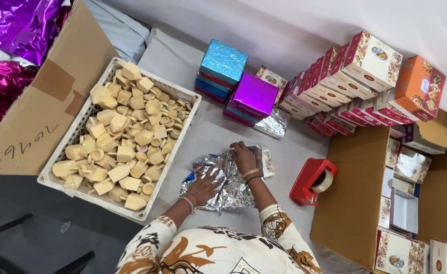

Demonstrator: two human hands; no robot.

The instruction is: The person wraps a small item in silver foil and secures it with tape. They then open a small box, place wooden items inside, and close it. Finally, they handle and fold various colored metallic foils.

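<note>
At far left, crumpled purple and magenta foil (15, 25) lies behind a tilted brown cardboard panel (40, 96). Next to it a white slatted plastic crate (185, 133) is heaped with pale beige moulded blocks (127, 132). Beyond the crate, near the wall, stand two short stacks of finished parcels, one topped in blue foil (223, 62), the other in purple foil (255, 94), so a handful of boxes look already wrapped.

In the middle, on the grey cloth, lies the crinkled silver foil sheet (228, 190) with a small printed box (267, 163) partly folded into it; this wrap appears only half done. The left hand (204, 185) is spread flat, fingers splayed, pressing the foil down and gripping nothing. The right hand (244, 157) curls over the box's top edge, holding foil against it.

To the right sits a red tape dispenser (312, 181), then a long row of unwrapped printed boxes (345, 83) and an orange one (420, 87), which suggests plenty remains.
</note>
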